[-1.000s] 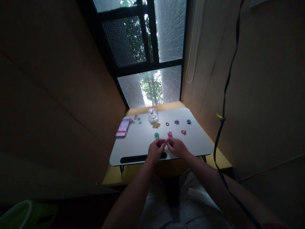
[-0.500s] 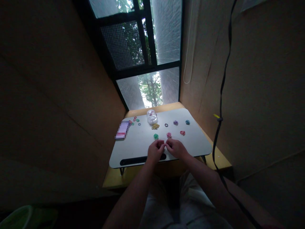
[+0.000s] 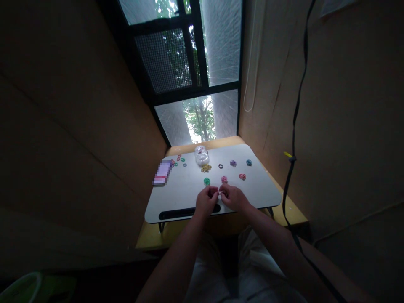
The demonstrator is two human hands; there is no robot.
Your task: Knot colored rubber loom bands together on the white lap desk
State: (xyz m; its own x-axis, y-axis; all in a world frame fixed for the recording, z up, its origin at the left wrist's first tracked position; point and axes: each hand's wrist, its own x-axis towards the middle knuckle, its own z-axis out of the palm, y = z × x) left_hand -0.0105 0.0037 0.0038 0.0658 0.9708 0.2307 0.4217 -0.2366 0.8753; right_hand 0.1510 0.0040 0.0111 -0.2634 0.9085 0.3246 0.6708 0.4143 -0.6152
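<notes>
no readable text anywhere (the phone screen (image 3: 162,171) is pixelated).

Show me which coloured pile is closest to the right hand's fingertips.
The pink pile: it lies just beyond the fingertips of the right hand, between the green pile on the left and the red pile.

Both hands (image 3: 206,200) (image 3: 233,197) nearly meet (fingers (image 3: 224,189) pinched), forearms (image 3: 188,240) angled inward.
</notes>
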